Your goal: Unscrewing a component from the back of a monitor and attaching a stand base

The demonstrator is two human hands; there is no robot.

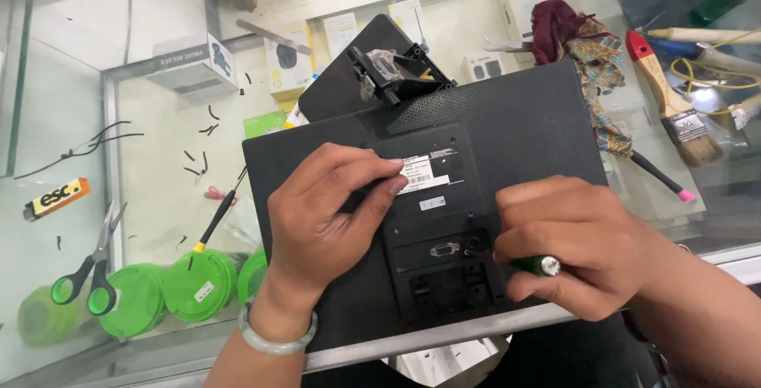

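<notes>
my right hand (575,249) grips a green screwdriver (533,264) at the monitor back (507,130); left hand (329,214) presses flat, holding nothing. a slip could scratch the casing.

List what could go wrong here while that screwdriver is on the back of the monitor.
1. The right hand drives a green-handled screwdriver beside the ports; a slip could gouge the connector.
2. The monitor lies face down on a glass counter; pressure might scratch its screen.
3. Only the left hand steadies it, so it may slide.
</notes>
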